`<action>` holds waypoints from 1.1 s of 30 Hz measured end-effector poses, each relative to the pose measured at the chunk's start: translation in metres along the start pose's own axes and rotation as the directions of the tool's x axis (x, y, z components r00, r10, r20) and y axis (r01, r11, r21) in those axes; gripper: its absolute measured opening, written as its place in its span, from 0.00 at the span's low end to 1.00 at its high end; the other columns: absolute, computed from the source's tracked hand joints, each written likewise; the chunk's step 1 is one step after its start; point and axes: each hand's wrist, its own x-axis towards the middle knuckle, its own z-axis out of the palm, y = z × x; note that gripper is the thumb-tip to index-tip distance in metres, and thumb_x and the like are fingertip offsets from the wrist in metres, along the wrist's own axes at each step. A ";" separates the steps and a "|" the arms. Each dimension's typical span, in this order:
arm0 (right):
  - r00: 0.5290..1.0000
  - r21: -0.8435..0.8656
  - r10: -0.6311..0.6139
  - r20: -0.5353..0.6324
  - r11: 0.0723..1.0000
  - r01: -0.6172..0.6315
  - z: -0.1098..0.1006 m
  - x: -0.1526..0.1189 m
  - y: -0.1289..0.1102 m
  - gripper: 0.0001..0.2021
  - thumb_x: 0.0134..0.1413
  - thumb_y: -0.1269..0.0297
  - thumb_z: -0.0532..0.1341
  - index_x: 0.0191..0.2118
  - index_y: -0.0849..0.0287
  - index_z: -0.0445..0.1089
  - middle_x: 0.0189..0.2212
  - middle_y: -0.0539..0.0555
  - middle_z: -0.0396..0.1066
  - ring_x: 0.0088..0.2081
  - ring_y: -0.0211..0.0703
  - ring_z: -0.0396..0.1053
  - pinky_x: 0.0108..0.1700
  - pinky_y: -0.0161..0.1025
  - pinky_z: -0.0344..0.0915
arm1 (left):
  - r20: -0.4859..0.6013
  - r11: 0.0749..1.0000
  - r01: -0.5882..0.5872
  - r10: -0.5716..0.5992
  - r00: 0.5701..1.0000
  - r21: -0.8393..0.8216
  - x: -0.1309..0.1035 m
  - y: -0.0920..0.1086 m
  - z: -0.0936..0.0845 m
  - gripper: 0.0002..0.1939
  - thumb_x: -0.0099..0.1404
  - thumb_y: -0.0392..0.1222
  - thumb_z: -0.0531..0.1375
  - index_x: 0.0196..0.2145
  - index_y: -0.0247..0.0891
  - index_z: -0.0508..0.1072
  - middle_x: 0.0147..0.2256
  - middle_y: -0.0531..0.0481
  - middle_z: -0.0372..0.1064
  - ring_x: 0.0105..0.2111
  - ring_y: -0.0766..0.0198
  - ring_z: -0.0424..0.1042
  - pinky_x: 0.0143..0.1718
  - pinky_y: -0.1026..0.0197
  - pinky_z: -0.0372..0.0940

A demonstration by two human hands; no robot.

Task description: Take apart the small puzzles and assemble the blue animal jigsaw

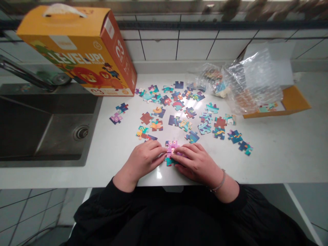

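Close to the counter's front edge, a purple jigsaw puzzle piece (172,144) lies against a teal jigsaw puzzle piece (169,161) just below it. My left hand (146,158) pinches their left side, thumb and forefinger together near the seam. From the right, my right hand (195,160) grips the same pieces, its fingertips reaching over and hiding part of them. Whether the two pieces are fully locked cannot be made out. Just beyond my hands lie a dark blue-green piece (192,136) and an orange piece (156,125), among several other loose pieces.
An orange puzzle box (77,51) stands at the back left, beside a dark sink (89,143) with a faucet (28,76). At the back right, clear bubble wrap (258,82) rests over an open orange box (296,100). White tiles (160,49) line the wall behind.
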 end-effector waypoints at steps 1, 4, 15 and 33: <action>1.000 0.001 -0.004 -0.002 1.000 0.004 0.000 0.000 0.000 0.17 0.75 0.62 0.66 0.64 0.50 0.77 0.58 0.57 0.82 0.55 0.53 0.75 0.56 0.52 0.66 | -0.002 1.000 -0.002 0.002 1.000 -0.003 0.000 0.000 0.000 0.08 0.80 0.41 0.63 0.49 0.43 0.83 0.41 0.46 0.79 0.41 0.57 0.79 0.43 0.55 0.73; 1.000 0.006 -0.005 -0.014 1.000 0.005 -0.002 0.002 0.000 0.15 0.75 0.61 0.65 0.63 0.52 0.78 0.58 0.57 0.82 0.55 0.53 0.75 0.55 0.52 0.66 | -0.008 1.000 -0.012 0.012 1.000 -0.004 0.001 0.000 0.000 0.07 0.80 0.41 0.63 0.49 0.42 0.82 0.41 0.46 0.79 0.41 0.57 0.78 0.43 0.55 0.73; 0.999 0.005 0.047 -0.005 0.999 -0.047 0.003 -0.003 0.001 0.17 0.74 0.65 0.65 0.63 0.51 0.77 0.57 0.59 0.81 0.55 0.54 0.74 0.56 0.53 0.67 | 0.002 1.000 -0.010 0.010 1.000 0.001 0.000 -0.002 0.001 0.08 0.80 0.41 0.63 0.51 0.43 0.83 0.41 0.46 0.79 0.40 0.57 0.78 0.41 0.57 0.71; 0.981 0.054 0.164 -0.108 0.986 -0.159 0.002 0.001 0.001 0.07 0.73 0.72 0.61 0.50 0.56 0.75 0.48 0.59 0.81 0.48 0.53 0.74 0.53 0.50 0.66 | 0.017 0.999 0.005 -0.004 1.000 -0.034 -0.001 -0.002 0.000 0.09 0.81 0.41 0.62 0.51 0.43 0.83 0.42 0.46 0.79 0.40 0.58 0.77 0.42 0.56 0.71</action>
